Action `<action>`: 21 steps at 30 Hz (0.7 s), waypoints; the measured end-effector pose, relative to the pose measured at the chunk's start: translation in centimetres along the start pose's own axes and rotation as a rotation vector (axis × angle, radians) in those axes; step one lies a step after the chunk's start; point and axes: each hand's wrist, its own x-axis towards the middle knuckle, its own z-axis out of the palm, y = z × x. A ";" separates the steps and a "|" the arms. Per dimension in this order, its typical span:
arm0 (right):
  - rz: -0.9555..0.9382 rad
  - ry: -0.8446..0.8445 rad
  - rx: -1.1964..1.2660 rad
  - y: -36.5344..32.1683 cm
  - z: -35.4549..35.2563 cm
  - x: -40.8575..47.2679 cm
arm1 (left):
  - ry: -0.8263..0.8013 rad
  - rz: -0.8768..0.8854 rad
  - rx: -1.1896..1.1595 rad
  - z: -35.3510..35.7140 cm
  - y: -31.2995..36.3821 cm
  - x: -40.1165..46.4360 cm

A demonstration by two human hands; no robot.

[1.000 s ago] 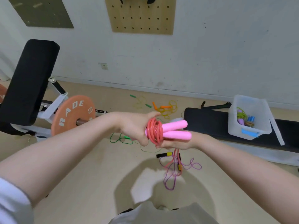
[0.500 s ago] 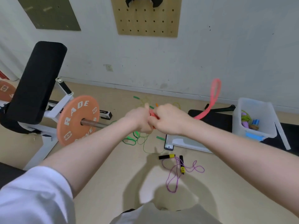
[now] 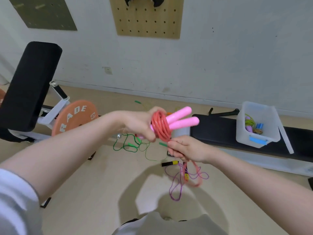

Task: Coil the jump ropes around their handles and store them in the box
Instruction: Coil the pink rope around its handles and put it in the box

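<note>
My left hand [image 3: 138, 126] grips two pink jump-rope handles [image 3: 181, 118] that point up and right, with a red rope coil [image 3: 160, 128] wound around them. Just below, my right hand [image 3: 184, 148] holds the loose end of that red rope, and a blurred loop [image 3: 196, 177] of it hangs under the hand. The clear plastic box [image 3: 257, 138] stands on a black bench at the right and holds several coiled ropes. On the floor lie a purple rope with black-and-yellow handles [image 3: 176, 182], a green rope [image 3: 128, 145] and more ropes near the wall.
A weight bench with a black pad [image 3: 30, 82] and an orange plate [image 3: 74, 116] stands at the left. The flat black bench [image 3: 218, 131] runs along the right. A pegboard [image 3: 147, 17] hangs on the wall. The box lid [image 3: 284, 138] leans beside the box.
My right hand swung the rope loop up over the handles and has come down below them, adding a turn to the coil. My view shifted slightly.
</note>
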 end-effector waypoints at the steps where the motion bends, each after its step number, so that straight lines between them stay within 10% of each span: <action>1: 0.018 -0.024 -0.063 -0.3 -0.4 -0.2 | -0.045 -0.009 0.064 0.5 0.5 -0.3; 11: 0.041 -0.094 -0.775 -1.7 -4.0 1.9 | -0.018 -0.028 1.216 7.5 0.7 -0.4; 21: -0.197 0.374 -0.695 -4.3 -0.2 2.1 | 0.383 -0.209 1.106 4.1 -0.5 2.9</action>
